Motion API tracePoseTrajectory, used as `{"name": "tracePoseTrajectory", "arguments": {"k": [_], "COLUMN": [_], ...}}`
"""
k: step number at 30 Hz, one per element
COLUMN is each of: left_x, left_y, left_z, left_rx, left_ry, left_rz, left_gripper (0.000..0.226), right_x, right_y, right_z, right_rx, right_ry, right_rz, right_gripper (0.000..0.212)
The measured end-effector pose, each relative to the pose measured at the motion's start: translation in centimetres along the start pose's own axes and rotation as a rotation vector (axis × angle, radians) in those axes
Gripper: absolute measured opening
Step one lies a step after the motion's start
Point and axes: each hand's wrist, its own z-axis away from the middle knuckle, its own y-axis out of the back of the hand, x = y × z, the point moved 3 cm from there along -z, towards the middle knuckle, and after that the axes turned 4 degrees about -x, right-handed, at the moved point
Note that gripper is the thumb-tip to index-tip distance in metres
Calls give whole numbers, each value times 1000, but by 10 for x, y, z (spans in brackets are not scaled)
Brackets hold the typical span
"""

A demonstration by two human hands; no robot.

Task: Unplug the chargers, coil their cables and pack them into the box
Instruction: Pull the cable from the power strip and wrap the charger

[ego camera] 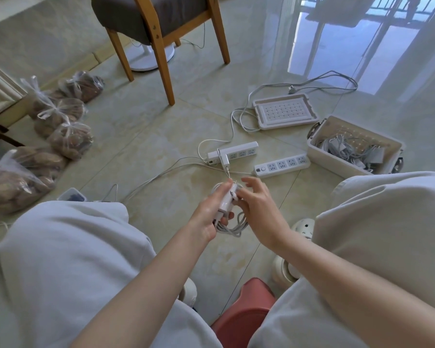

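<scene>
While the left hand holds a white charger with its fingers curled around it, loops of the coiled cable hang below this grip. The right hand is just beside it, with its fingers half spread and some fingertips at the charger's upper end; I cannot tell whether they pinch anything there.

Beyond the grip, on the floor, lie two power strips. A second charger is plugged into the farther one, and its thin wire comes toward the hands. To the right of the grip and farther away stands the box with chargers inside, well apart from the hands, and its lid lies behind it. Far to the left of the grip are tied plastic bags.
</scene>
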Motion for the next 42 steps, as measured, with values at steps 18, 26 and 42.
{"name": "tracePoseTrajectory", "arguments": {"k": [18, 26, 42], "left_x": [40, 66, 101], "left_y": [16, -29, -79], "left_z": [-32, -38, -145], "left_rx": [127, -2, 135], "left_ry": [-244, -458, -420], "left_rz": [-75, -160, -245], "left_gripper": [38, 14, 36], "right_x": [-8, 55, 103], "right_y": [28, 32, 52], "right_z": [-36, -71, -151], "right_rx": [277, -15, -319], "right_ry": [25, -851, -713], "right_rz": [-345, -1098, -716], "right_gripper": [16, 26, 51]}}
